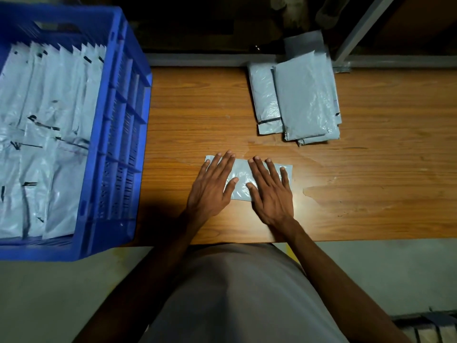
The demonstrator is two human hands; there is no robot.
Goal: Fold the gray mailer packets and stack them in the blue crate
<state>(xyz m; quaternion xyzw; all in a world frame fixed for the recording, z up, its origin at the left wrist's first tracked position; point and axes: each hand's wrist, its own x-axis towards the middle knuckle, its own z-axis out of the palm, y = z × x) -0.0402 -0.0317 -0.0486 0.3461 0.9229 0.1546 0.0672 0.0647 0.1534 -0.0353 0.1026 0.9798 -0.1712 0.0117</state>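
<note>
A folded gray mailer packet (241, 175) lies flat on the wooden table (371, 184) in front of me. My left hand (214, 186) presses on its left half with straight, spread fingers. My right hand (270, 190) presses on its right half the same way. The blue crate (123, 125) stands at the left, with several folded gray packets (47, 134) packed upright in rows inside it. A pile of unfolded gray mailers (299, 100) rests at the table's far right side.
The table's front edge runs just below my wrists, with my torso against it. A metal shelf post (366, 28) rises behind the pile at the back right. Chipped veneer patches mark the table to the right of my hands.
</note>
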